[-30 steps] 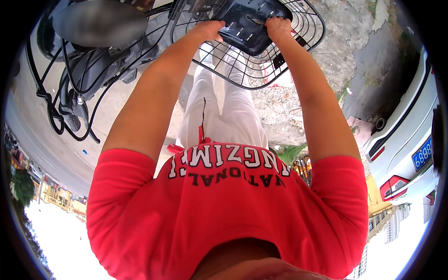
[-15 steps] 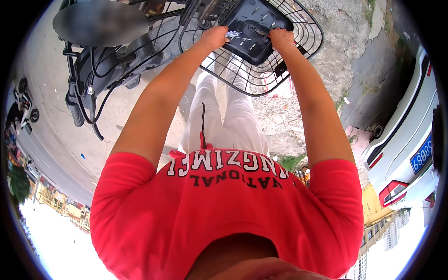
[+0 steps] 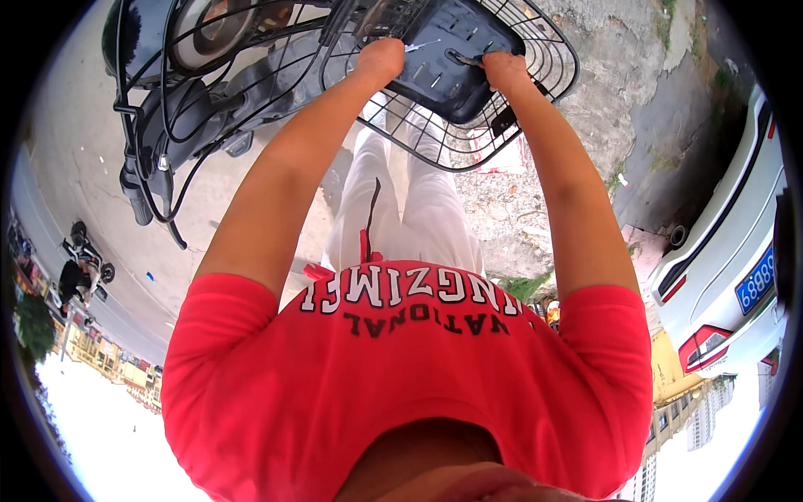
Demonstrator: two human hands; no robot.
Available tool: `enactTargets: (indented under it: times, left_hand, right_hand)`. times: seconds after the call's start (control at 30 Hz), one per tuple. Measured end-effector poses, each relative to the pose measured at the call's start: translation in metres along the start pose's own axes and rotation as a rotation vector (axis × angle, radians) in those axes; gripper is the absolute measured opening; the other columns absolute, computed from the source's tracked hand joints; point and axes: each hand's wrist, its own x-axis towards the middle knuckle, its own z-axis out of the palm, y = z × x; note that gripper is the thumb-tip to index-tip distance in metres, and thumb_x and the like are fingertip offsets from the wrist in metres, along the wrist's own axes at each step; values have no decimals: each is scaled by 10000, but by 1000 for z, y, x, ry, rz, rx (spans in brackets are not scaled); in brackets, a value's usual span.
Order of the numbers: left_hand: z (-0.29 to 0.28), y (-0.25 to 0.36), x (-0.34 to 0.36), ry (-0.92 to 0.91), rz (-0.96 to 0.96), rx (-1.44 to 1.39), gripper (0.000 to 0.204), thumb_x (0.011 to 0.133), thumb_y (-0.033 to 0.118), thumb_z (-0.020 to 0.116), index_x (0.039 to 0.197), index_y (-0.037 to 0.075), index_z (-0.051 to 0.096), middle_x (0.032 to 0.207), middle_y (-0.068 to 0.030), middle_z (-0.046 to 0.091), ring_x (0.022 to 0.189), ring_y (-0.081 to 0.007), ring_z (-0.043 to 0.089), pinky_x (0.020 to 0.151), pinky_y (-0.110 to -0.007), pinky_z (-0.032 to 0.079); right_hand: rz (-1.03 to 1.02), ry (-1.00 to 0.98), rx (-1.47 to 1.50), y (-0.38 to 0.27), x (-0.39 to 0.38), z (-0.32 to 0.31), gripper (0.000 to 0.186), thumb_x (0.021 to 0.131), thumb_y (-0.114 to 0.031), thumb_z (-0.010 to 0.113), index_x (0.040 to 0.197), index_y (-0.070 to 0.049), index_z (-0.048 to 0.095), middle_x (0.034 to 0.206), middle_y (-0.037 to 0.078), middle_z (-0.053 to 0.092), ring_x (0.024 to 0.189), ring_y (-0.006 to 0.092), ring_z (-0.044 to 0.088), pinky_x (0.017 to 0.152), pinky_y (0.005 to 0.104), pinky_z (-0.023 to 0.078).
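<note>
A black wire basket (image 3: 435, 155) sits at the top middle, in front of my legs. Inside it lies a flat black plastic panel (image 3: 452, 92) with several slots. My left hand (image 3: 382, 63) is closed at the panel's left edge on thin white strips (image 3: 414, 48) resembling cable ties; one strip pokes out over the panel. At the panel's right side, my right hand (image 3: 505, 72) is closed around a small metal tool (image 3: 461, 58) that looks like pliers. Its metal end points left over the panel. My fingers partly hide both held things.
A dark scooter's handlebar (image 3: 134, 188) and looping cables stand left of the basket. A white car (image 3: 728, 268) is close on the right. Rough broken ground (image 3: 585, 109) lies beyond the basket. A rider on a two-wheeler (image 3: 79, 276) is on the road at far left.
The white strips fan out less over the panel, and my left hand has turned slightly. The pliers-like tool's end shows more clearly, shifted left. The far-left rider has come lower and rightward in view.
</note>
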Motion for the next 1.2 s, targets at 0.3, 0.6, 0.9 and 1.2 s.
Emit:
enactTargets:
  times: [0.3, 0.6, 0.9, 1.2]
  left_hand:
    - [9, 0, 16, -17, -13, 25, 213, 777, 88, 498, 926, 45, 645, 1007, -175, 607, 932, -327, 592, 778, -408, 485]
    - [9, 1, 21, -8, 8, 94, 215, 785, 93, 481, 905, 43, 651, 979, -157, 624, 922, -334, 601, 780, -402, 489]
    - [20, 7, 31, -20, -22, 147, 209, 792, 91, 486, 902, 65, 661, 964, -168, 628, 912, -324, 611, 768, -398, 495]
    - [18, 18, 30, -28, -105, 203, 193, 790, 88, 515, 902, 84, 673, 959, -139, 640, 908, -308, 619, 746, -367, 506]
  right_hand:
    - [-177, -221, -96, -42, -28, 7, 460, 583, -306, 790, 985, -129, 654, 992, 43, 646, 986, 235, 583, 768, 407, 340]
    - [-9, -6, -24, -56, -32, 35, 421, 666, -378, 710, 1025, -170, 640, 1033, 11, 614, 1008, 192, 534, 819, 378, 305]
    - [166, 31, -110, -71, -14, 52, 350, 769, -391, 601, 996, -129, 644, 1047, 41, 589, 1009, 202, 501, 807, 377, 292]
    - [211, -12, -85, -79, -14, 48, 276, 853, -181, 436, 1033, -122, 638, 1046, 55, 594, 989, 224, 499, 813, 412, 273]
